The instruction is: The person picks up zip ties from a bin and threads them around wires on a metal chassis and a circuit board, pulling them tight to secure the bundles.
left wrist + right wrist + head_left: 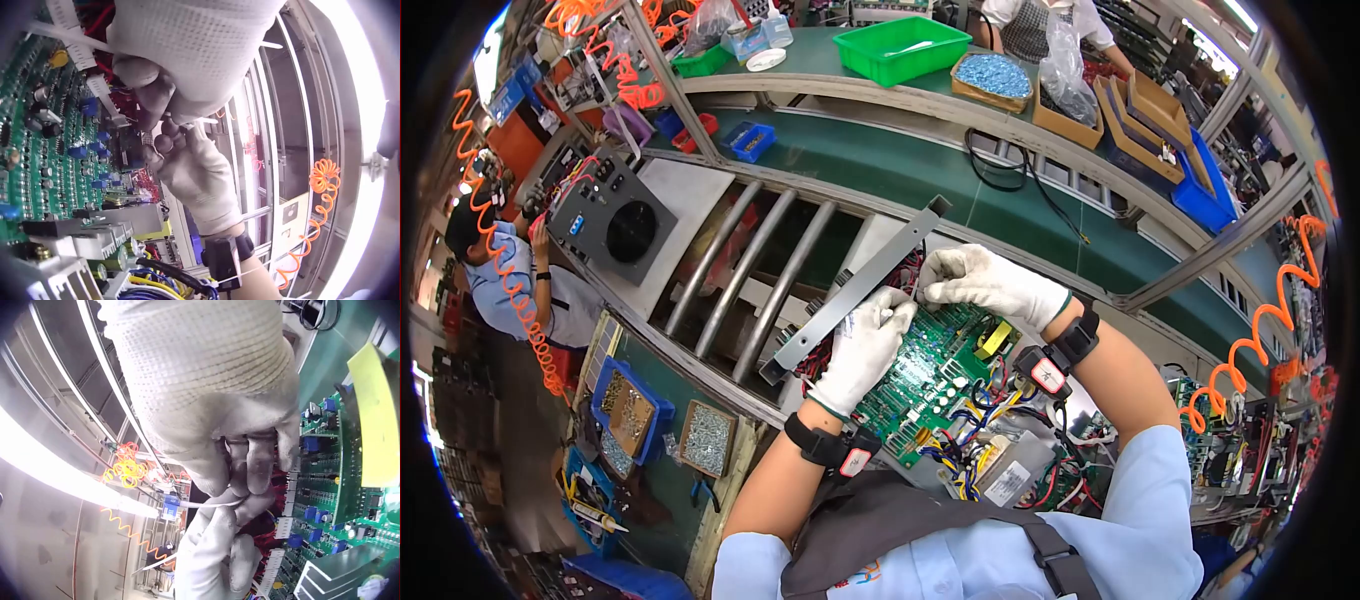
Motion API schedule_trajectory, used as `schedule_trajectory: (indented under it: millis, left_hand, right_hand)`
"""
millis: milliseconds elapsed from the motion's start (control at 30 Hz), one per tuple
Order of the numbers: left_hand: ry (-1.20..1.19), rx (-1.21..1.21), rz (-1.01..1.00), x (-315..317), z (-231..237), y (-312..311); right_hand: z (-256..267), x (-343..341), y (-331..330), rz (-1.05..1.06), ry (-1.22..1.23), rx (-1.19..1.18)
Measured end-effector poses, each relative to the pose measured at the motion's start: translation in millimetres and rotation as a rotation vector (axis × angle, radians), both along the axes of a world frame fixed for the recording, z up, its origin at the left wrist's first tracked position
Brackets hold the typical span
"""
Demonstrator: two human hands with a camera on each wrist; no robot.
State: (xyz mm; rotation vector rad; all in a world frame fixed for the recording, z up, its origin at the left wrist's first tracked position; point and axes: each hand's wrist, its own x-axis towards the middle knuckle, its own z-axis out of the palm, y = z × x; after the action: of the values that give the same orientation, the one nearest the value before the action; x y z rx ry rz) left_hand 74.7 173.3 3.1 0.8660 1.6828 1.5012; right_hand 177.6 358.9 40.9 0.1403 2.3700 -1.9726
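Note:
Both hands wear white gloves and meet over the edge of a green circuit board (pixel 930 365), beside a long grey metal bar (pixel 855 292). My left hand (pixel 865 345) has its fingers curled, pinching at a thin white cable tie (pixel 209 504) by the red wires (pixel 265 540). Close against it, my right hand (pixel 995 283) pinches the same strip with thumb and fingertips. White connectors (pixel 284 526) line the board's edge under the fingers. The wrapped part of the tie is hidden by the gloves.
Below the board lie bundled wires (pixel 975 425) and a metal box with a label (pixel 1008 480). Steel rollers (pixel 745 270) run to the left, near a grey unit with a fan (pixel 615 215). A tray of screws (pixel 705 438) sits lower left; a green bin (pixel 905 50) stands on the far bench.

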Motion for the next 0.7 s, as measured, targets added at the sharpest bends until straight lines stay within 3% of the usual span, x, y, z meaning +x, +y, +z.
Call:
schedule_trajectory:
  millis: [100,200,300,533,700]
  left_hand:
    - [0.210,-0.105,-0.039,1,4,-1]
    - [0.116,-0.075,-0.056,0,2,-1]
    - [0.250,-0.112,-0.067,2,9,-3]
    - [0.174,-0.019,-0.056,1,-4,-2]
    - [0.152,-0.008,-0.064,0,-8,-2]
  right_hand:
    - [-4,0,0,-0.086,0.005,-0.062]
    - [2,-1,-2,-0.089,-0.004,-0.024]
    - [6,-2,-3,-0.036,-0.014,0.053]
    - [5,-2,-2,-0.047,-0.015,0.042]
    - [5,-4,-5,-0.021,0.008,0.158]
